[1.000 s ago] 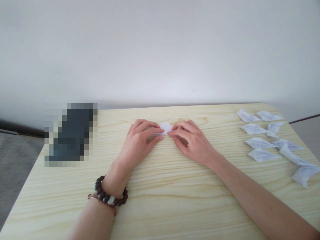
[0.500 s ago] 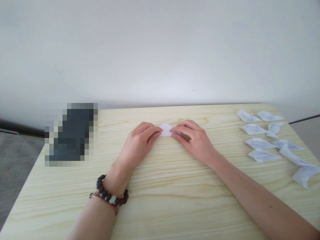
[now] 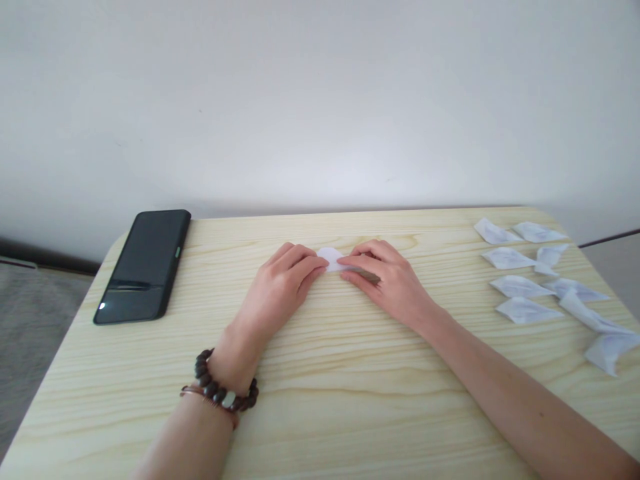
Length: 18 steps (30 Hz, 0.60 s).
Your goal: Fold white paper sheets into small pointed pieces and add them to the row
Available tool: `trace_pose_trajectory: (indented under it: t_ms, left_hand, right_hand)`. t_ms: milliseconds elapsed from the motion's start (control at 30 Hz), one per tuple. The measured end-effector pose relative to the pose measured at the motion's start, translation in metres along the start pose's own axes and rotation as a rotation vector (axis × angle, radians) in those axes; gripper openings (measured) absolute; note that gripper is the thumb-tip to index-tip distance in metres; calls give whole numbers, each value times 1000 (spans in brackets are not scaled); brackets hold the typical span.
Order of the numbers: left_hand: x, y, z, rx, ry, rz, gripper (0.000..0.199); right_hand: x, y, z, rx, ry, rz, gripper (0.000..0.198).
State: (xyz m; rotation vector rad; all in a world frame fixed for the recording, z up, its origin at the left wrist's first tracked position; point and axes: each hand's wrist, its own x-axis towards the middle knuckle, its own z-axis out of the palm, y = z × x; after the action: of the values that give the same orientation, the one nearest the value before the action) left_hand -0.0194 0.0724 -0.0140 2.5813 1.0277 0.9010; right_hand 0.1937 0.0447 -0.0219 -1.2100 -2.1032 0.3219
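Note:
A small folded piece of white paper [image 3: 330,257] is between my two hands near the far middle of the table. My left hand [image 3: 286,280] pinches its left end between thumb and fingers. On the other end, my right hand [image 3: 387,277] grips the paper with thumb and index finger, the remaining fingers curled above. The fingers cover both ends of the paper. Several folded white paper pieces [image 3: 517,287], pointed in shape, lie in loose rows at the right side of the table.
A black smartphone [image 3: 145,263] lies on the left part of the light wood-grain table [image 3: 320,400]. Behind the table's far edge rises a white wall [image 3: 320,107]. A dark beaded bracelet [image 3: 220,393] circles my left wrist.
My left fingers have shifted slightly right along the paper. My right thumb and index finger have parted a little. The phone and the folded pieces stay where they were.

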Motion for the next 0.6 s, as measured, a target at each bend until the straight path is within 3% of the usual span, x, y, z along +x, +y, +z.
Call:
trace_pose_trajectory:
  t_ms: [333, 600]
  left_hand:
    - [0, 1, -2, -42, -40, -29, 20]
    - [4, 6, -5, -79, 23, 86, 18]
  right_hand:
    - [3, -5, -4, 101, -30, 70, 13]
    - [7, -9, -14, 289, -118, 185, 12]
